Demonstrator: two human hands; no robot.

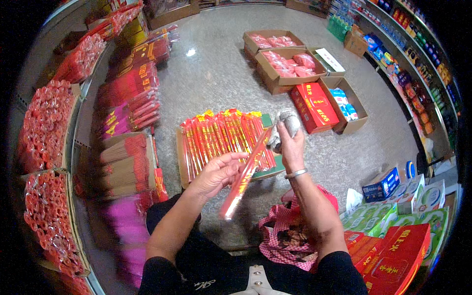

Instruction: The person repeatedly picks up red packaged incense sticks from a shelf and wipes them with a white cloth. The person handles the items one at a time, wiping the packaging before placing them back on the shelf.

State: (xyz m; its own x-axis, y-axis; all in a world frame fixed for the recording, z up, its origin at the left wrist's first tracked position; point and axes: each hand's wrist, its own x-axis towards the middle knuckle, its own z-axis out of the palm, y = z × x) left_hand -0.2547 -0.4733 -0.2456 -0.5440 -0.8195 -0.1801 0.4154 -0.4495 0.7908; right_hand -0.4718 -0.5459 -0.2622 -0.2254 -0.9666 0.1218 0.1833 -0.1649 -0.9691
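A long red stick packet in clear wrap (245, 179), with gold markings, slants in the air between my hands, slightly blurred. My left hand (217, 173) is at its left edge, index finger extended against it; whether the fingers grip it is hidden. In my right hand (293, 147) is a bunched grey-and-white cloth (289, 123), held against or beside the packet's upper end. Below, similar red-and-gold packets (217, 136) with yellow tops lie side by side in a shallow cardboard box (180, 158). Green card (278, 167) shows at that box's right side.
Open cartons (271, 86) of pink bags stand ahead, beside a red carton (315, 107) and a box of blue-white packs (344, 105). Shelves of red bundles (48, 125) line the left. At lower right are tissue packs (374, 219) and red cartons (394, 258). A checked bag (273, 225) sits near me.
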